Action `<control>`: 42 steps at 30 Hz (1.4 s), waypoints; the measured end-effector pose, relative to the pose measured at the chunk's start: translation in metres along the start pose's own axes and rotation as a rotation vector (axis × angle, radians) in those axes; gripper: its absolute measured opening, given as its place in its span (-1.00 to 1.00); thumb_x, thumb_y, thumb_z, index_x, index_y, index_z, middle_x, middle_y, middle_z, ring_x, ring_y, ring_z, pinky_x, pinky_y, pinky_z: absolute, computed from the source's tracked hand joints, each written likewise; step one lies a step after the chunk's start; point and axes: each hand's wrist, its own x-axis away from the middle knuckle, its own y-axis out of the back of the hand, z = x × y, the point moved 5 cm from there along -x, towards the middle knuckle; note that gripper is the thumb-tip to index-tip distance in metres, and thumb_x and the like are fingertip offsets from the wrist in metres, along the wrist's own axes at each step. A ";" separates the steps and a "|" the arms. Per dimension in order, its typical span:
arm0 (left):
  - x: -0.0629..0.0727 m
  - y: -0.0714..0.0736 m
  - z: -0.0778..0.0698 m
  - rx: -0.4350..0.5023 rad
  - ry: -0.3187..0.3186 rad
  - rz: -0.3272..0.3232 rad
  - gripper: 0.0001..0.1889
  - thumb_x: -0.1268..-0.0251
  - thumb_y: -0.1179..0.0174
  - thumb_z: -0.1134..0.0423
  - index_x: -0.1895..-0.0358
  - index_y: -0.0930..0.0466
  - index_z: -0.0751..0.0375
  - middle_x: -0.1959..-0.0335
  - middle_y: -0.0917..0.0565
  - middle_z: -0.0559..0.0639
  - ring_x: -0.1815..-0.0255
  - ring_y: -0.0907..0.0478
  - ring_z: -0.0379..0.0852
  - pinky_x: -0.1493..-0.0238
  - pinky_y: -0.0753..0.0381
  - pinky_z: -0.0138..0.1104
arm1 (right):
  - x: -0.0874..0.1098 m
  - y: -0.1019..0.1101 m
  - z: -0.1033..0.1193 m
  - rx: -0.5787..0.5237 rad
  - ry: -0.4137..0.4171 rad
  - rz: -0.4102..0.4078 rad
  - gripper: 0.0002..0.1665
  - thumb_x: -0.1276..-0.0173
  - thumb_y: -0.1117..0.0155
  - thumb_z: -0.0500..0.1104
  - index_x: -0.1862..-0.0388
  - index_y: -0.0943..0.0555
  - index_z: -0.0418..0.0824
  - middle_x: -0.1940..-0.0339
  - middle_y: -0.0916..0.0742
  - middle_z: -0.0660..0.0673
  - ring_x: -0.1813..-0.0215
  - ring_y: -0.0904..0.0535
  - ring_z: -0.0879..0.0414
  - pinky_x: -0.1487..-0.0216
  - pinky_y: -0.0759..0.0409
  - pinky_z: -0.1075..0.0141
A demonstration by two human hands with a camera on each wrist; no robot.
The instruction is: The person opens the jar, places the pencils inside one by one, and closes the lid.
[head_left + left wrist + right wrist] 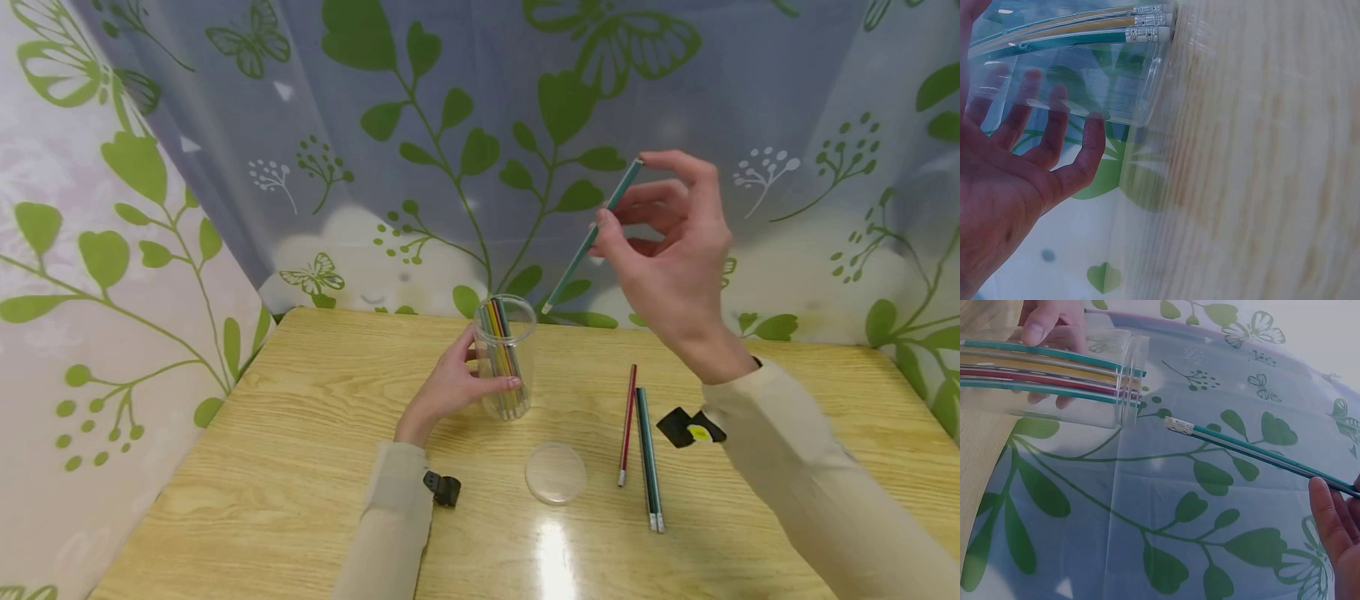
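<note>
My left hand holds a clear plastic jar standing on the table, thumb across its front and fingers around the far side. Inside lean several pencils of mixed colours, eraser ends down, as the left wrist view shows with the white eraser tips by the jar's base. Up and to the right, my right hand pinches a teal pencil in the air. It tilts with its eraser end low, just outside the jar's open mouth and apart from it.
A round clear lid lies flat on the wooden table in front of the jar. To its right lie a red pencil and two dark green pencils side by side. A leaf-patterned curtain hangs behind the table.
</note>
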 end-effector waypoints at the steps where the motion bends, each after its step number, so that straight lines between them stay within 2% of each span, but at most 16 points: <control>1: 0.000 0.000 0.001 0.001 0.003 0.001 0.10 -0.08 -0.58 0.11 -0.58 -0.02 -0.56 -0.49 -0.33 -0.10 -0.39 -0.46 0.19 -0.19 -0.65 0.09 | 0.000 -0.002 0.001 -0.002 0.006 0.001 -0.42 -0.30 -0.30 -0.47 -0.28 -0.42 -0.25 0.25 -0.71 0.07 0.34 -0.75 0.14 0.31 -0.75 0.39; 7: -0.001 0.000 0.002 0.000 0.003 0.007 0.09 -0.08 -0.58 0.10 -0.59 -0.03 -0.54 -0.50 -0.33 -0.10 -0.41 -0.44 0.19 -0.22 -0.63 0.11 | -0.001 -0.014 -0.001 -0.010 0.026 0.024 -0.43 -0.31 -0.30 -0.46 -0.28 -0.41 -0.29 0.25 -0.70 0.10 0.32 -0.74 0.17 0.31 -0.75 0.38; 11: -0.002 0.000 0.002 -0.002 0.001 0.004 0.10 -0.08 -0.58 0.10 -0.59 -0.02 -0.55 -0.50 -0.33 -0.12 -0.40 -0.44 0.17 -0.22 -0.63 0.10 | 0.000 -0.022 -0.007 0.018 0.049 0.069 -0.42 -0.32 -0.30 -0.45 -0.30 -0.40 -0.34 0.25 -0.70 -0.08 0.28 -0.72 0.25 0.30 -0.73 0.43; 16: -0.002 0.000 0.001 -0.010 -0.006 -0.003 0.10 -0.08 -0.58 0.07 -0.58 0.00 -0.58 -0.51 -0.33 -0.15 -0.40 -0.44 0.15 -0.21 -0.65 0.07 | 0.005 -0.033 -0.016 0.090 0.106 0.163 -0.40 -0.33 -0.31 -0.44 -0.31 -0.36 -0.41 0.23 -0.69 -0.31 0.22 -0.69 0.38 0.28 -0.70 0.51; 21: -0.001 0.000 -0.001 -0.013 -0.014 -0.005 0.09 -0.08 -0.58 0.06 -0.58 -0.01 -0.59 -0.51 -0.33 -0.17 -0.40 -0.44 0.14 -0.21 -0.65 0.06 | 0.014 -0.044 -0.025 0.145 0.120 0.227 -0.40 -0.35 -0.33 -0.40 -0.33 -0.36 -0.36 0.23 -0.71 -0.29 0.23 -0.72 0.20 0.28 -0.69 0.53; 25: -0.001 0.000 -0.001 -0.011 -0.018 -0.003 0.10 -0.08 -0.58 0.06 -0.57 0.00 -0.61 -0.51 -0.33 -0.18 -0.41 -0.44 0.13 -0.22 -0.65 0.06 | 0.021 -0.050 -0.033 0.164 0.091 0.261 -0.38 -0.34 -0.34 -0.40 -0.34 -0.36 -0.32 0.21 -0.72 -0.26 0.25 -0.74 0.04 0.29 -0.67 0.55; 32: -0.002 0.001 0.000 -0.020 -0.012 -0.005 0.10 -0.08 -0.58 0.06 -0.56 0.01 -0.65 -0.50 -0.34 -0.21 -0.40 -0.45 0.12 -0.22 -0.64 0.06 | 0.030 -0.055 -0.048 0.218 0.076 0.302 -0.43 -0.33 -0.34 -0.41 -0.28 -0.41 -0.28 0.24 -0.75 -0.25 0.27 -0.75 -0.02 0.32 -0.61 0.62; 36: -0.002 0.001 0.000 -0.022 -0.016 -0.010 0.09 -0.09 -0.57 0.06 -0.56 0.00 -0.65 -0.49 -0.34 -0.22 -0.40 -0.45 0.12 -0.23 -0.64 0.06 | 0.036 -0.058 -0.056 0.230 0.066 0.334 -0.43 -0.30 -0.35 -0.42 -0.27 -0.42 -0.28 0.25 -0.74 -0.24 0.30 -0.75 0.00 0.35 -0.66 0.54; 42: -0.001 0.000 -0.001 -0.026 -0.022 -0.005 0.08 -0.10 -0.57 0.08 -0.57 -0.01 -0.60 -0.50 -0.34 -0.16 -0.41 -0.43 0.14 -0.25 -0.63 0.06 | 0.043 -0.062 -0.066 0.249 0.051 0.379 -0.38 -0.28 -0.35 -0.43 -0.30 -0.40 -0.27 0.26 -0.73 -0.24 0.33 -0.74 0.02 0.37 -0.75 0.26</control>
